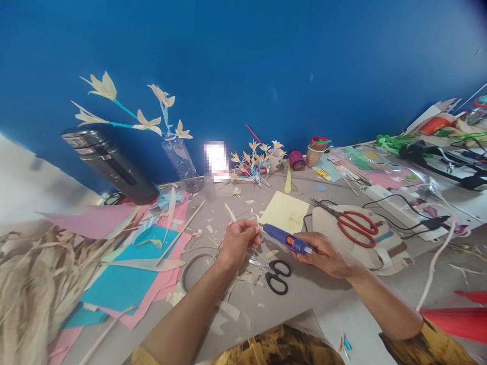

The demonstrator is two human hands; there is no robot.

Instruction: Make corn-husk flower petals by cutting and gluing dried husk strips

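Note:
In my right hand [323, 252] is a blue hot glue gun [283, 238], its nozzle pointing left and its trigger orange. My left hand [240, 242] is pinched closed right at the nozzle tip; what lies between its fingers is too small and covered to make out. Black-handled scissors [277, 276] lie on the table below the glue gun, their blades partly among pale scraps. Behind the glue gun rests a yellow paper square [285, 210]. A ring-shaped roll [196, 271] sits left of my left wrist, partly hidden by scraps.
Red-handled scissors [357, 228] lie on a cloth [388, 258] at right, near a white power strip [405, 210]. A dark flask [110, 165] and a clear bottle [182, 165] with pale flowers stand back left. Blue paper [125, 284] and dried husks [30, 294] cover the left side.

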